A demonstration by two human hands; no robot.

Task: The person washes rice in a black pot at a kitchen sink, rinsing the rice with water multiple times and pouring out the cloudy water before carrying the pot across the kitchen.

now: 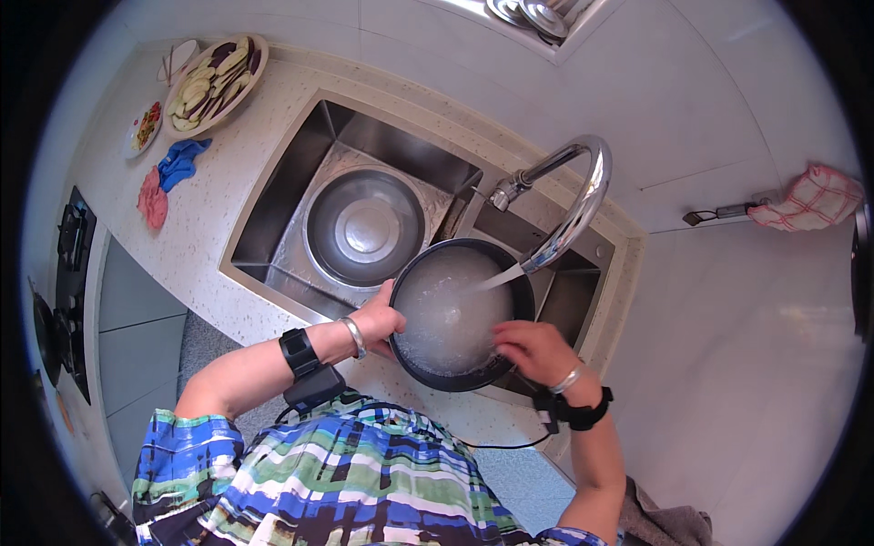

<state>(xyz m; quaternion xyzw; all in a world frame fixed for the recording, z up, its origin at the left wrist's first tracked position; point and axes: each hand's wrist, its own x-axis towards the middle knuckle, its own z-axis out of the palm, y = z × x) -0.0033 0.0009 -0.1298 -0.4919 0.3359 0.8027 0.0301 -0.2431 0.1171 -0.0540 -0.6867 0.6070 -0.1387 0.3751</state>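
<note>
A dark round pot (456, 382) holds cloudy, frothy water (444, 300) under a running stream. My left hand (379, 317) grips its left rim, thumb over the edge and fingers outside. At the opposite side, my right hand (536, 348) hovers over the rim, slightly blurred, with its fingertips near the water. I see nothing held in it. The chrome gooseneck faucet (594, 184) arches over the pot. Behind the pot's left side, a wide metal basin (365, 228) with clear water sits in the large steel sink (293, 232). Whatever lies under the cloudy water is hidden.
On the counter (198, 205) at far left stand a bowl of sliced eggplant (215, 85), a plate of chopped peppers (145, 130), a blue cloth (181, 164) and a pink cloth (153, 198). Farther left is a gas stove (75, 293). A checked cloth (806, 198) hangs at right.
</note>
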